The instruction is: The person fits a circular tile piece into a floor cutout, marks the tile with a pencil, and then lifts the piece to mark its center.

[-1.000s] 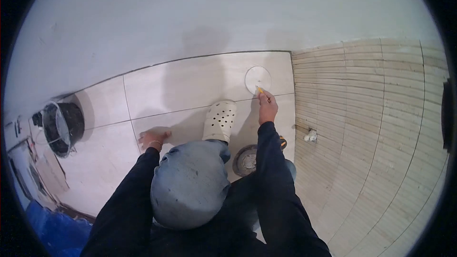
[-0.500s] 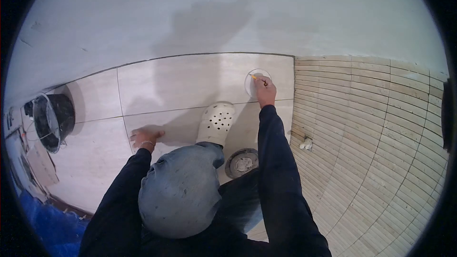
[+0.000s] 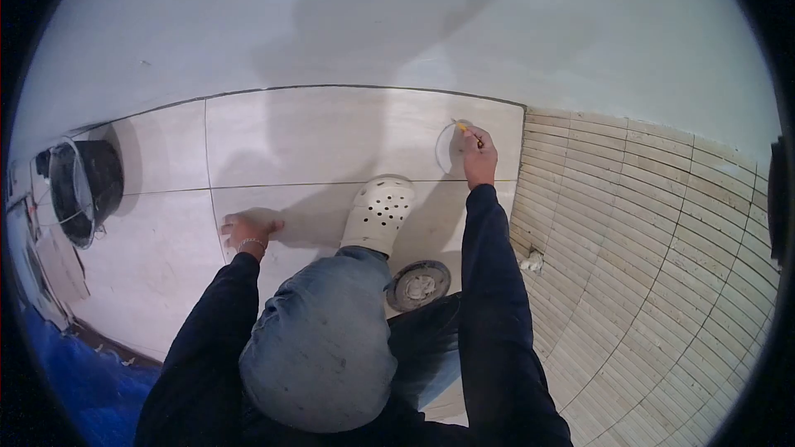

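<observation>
My right hand (image 3: pixel 480 161) is closed around a small thin tool with a yellow part (image 3: pixel 462 127); its exact kind is too small to make out. Its tip is at the upper edge of a pale round ring (image 3: pixel 440 149) on the floor tile, partly hidden by my hand and its shadow. Spread on the light tile, my left hand (image 3: pixel 246 232) leans with its fingers apart and holds nothing. Between my hands stands my foot in a white perforated clog (image 3: pixel 383 209).
A round dark tub (image 3: pixel 404 291) with grey-white paste sits beside my leg. At the left is a black bucket (image 3: pixel 101 178). Narrow strip tiles (image 3: pixel 629 223) cover the right side, with a white lump (image 3: pixel 531 261) near their edge. Blue sheeting (image 3: pixel 91 381) lies lower left.
My right hand and the tool have shifted slightly up along the ring's edge, and more of the ring's left side shows. The camera view has moved a little. My left hand stays on the tile.
</observation>
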A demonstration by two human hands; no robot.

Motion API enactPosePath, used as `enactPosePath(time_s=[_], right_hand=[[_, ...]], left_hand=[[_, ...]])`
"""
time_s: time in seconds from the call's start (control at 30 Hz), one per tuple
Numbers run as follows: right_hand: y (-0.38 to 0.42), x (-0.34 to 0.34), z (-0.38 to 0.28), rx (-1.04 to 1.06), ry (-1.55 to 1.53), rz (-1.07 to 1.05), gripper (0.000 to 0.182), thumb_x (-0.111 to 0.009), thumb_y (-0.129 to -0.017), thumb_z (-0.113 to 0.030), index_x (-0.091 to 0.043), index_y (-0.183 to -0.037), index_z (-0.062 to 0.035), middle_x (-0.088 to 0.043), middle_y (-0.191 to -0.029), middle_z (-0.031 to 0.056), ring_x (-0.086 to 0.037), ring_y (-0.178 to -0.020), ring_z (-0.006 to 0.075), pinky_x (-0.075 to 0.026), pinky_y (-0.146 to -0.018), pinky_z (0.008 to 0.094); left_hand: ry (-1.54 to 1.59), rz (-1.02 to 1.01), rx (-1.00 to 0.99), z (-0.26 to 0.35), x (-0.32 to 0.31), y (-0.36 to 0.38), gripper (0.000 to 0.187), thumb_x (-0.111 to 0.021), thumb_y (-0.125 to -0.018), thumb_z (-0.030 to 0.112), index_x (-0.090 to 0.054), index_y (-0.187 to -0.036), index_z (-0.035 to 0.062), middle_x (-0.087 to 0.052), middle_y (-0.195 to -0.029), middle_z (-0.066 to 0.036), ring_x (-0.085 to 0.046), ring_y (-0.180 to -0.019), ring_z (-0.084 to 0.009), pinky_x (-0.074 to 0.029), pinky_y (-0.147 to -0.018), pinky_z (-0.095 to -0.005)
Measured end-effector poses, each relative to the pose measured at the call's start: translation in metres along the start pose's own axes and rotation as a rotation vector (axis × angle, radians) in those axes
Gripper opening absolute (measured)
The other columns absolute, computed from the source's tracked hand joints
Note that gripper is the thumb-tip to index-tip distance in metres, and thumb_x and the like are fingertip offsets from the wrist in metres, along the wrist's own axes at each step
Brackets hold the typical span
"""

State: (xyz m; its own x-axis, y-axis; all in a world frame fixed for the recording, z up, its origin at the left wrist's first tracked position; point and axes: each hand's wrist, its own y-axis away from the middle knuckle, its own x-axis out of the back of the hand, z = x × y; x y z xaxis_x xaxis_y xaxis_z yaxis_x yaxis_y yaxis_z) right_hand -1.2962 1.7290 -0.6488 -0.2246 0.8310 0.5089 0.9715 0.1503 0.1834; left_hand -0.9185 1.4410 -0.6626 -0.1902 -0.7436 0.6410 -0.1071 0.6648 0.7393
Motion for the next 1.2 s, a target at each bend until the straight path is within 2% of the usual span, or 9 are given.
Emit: enactPosePath(time_s=[0.27, 0.33, 0.37, 0.57, 0.63, 0.77, 0.83, 1.07, 1.2], right_hand=[[-0.01, -0.005, 0.01, 0.025, 0.048, -0.074, 0.015, -0.064, -0.095, -0.018, -0.068, -0.103, -0.0058, -0.061, -0.083, -0.0034, -0.051, -0.073, 0.0057, -0.044, -0.066, 0.0228], [-0.01, -0.006, 0.013, 0.023, 0.051, -0.076, 0.016, -0.064, -0.095, -0.018, -0.068, -0.104, -0.0059, -0.06, -0.083, -0.0035, -0.051, -0.073, 0.0057, -0.044, -0.065, 0.0229], [-0.01, -0.006, 0.014, 0.021, 0.055, -0.077, 0.016, -0.064, -0.096, -0.019, -0.068, -0.104, -0.006, -0.06, -0.082, -0.0036, -0.051, -0.072, 0.0056, -0.044, -0.065, 0.0229], [-0.006, 0.001, 0.008, -0.05, 0.014, -0.106, 0.014, -0.064, -0.093, -0.015, -0.07, -0.1, -0.0043, -0.063, -0.082, -0.0021, -0.054, -0.073, 0.0055, -0.045, -0.066, 0.0223], [-0.006, 0.006, 0.01, -0.033, 0.011, -0.116, 0.014, -0.064, -0.092, -0.014, -0.07, -0.099, -0.0037, -0.064, -0.082, -0.0015, -0.054, -0.074, 0.0058, -0.045, -0.067, 0.0221], [-0.007, 0.012, 0.013, -0.025, 0.069, -0.144, 0.014, -0.064, -0.091, -0.012, -0.07, -0.098, -0.0023, -0.064, -0.082, -0.0009, -0.055, -0.073, 0.0064, -0.045, -0.068, 0.0217], [-0.006, 0.012, 0.011, -0.024, 0.078, -0.155, 0.014, -0.064, -0.091, -0.012, -0.07, -0.098, -0.002, -0.065, -0.082, -0.0008, -0.056, -0.074, 0.0065, -0.045, -0.068, 0.0217], [0.0, 0.008, 0.004, -0.026, 0.038, -0.154, 0.014, -0.066, -0.091, -0.012, -0.07, -0.099, -0.0015, -0.065, -0.083, -0.0013, -0.057, -0.076, 0.0065, -0.046, -0.07, 0.0218], [0.003, 0.007, 0.0, -0.061, -0.013, -0.14, 0.014, -0.066, -0.092, -0.013, -0.07, -0.099, -0.0018, -0.064, -0.082, -0.0026, -0.055, -0.074, 0.0059, -0.045, -0.068, 0.0216]], left_hand=[[-0.034, 0.021, 0.037, 0.002, -0.003, -0.002, 0.145, -0.09, -0.051, 0.061, -0.012, -0.144, -0.0187, -0.028, -0.148, -0.038, -0.026, -0.142, -0.0489, -0.035, -0.107, -0.0602], [-0.021, 0.057, 0.049, 0.003, -0.002, 0.001, 0.14, -0.091, -0.054, 0.057, -0.014, -0.145, -0.0164, -0.026, -0.147, -0.038, -0.038, -0.135, -0.0482, -0.04, -0.106, -0.0547], [-0.02, 0.057, 0.049, 0.003, -0.002, 0.001, 0.14, -0.091, -0.054, 0.057, -0.014, -0.145, -0.0164, -0.026, -0.147, -0.038, -0.038, -0.135, -0.0482, -0.04, -0.106, -0.0547], [-0.109, 0.023, 0.031, 0.006, -0.004, -0.005, 0.14, -0.087, -0.056, 0.062, -0.013, -0.145, -0.0169, -0.024, -0.148, -0.038, -0.032, -0.138, -0.0497, -0.04, -0.105, -0.0571], [-0.116, 0.021, 0.022, 0.009, -0.003, -0.002, 0.144, -0.09, -0.05, 0.062, -0.015, -0.144, -0.0177, -0.028, -0.149, -0.037, -0.026, -0.142, -0.0487, -0.035, -0.106, -0.0598], [-0.108, -0.004, -0.013, 0.005, -0.002, -0.002, 0.14, -0.089, -0.052, 0.062, -0.019, -0.145, -0.0156, -0.026, -0.15, -0.035, -0.024, -0.142, -0.0495, -0.036, -0.105, -0.0616], [-0.121, 0.074, -0.016, 0.0, -0.01, -0.007, 0.134, -0.086, -0.056, 0.066, -0.023, -0.14, -0.0168, -0.038, -0.138, -0.031, -0.038, -0.131, -0.0478, -0.047, -0.097, -0.0562], [-0.169, 0.11, -0.069, 0.002, -0.006, -0.003, 0.131, -0.089, -0.051, 0.063, -0.027, -0.134, -0.0162, -0.043, -0.132, -0.028, -0.046, -0.125, -0.0424, -0.053, -0.09, -0.0494], [-0.112, 0.144, -0.024, -0.003, -0.01, -0.006, 0.12, -0.086, -0.056, 0.065, -0.037, -0.134, -0.0121, -0.046, -0.129, -0.028, -0.05, -0.12, -0.0433, -0.055, -0.086, -0.0496]])
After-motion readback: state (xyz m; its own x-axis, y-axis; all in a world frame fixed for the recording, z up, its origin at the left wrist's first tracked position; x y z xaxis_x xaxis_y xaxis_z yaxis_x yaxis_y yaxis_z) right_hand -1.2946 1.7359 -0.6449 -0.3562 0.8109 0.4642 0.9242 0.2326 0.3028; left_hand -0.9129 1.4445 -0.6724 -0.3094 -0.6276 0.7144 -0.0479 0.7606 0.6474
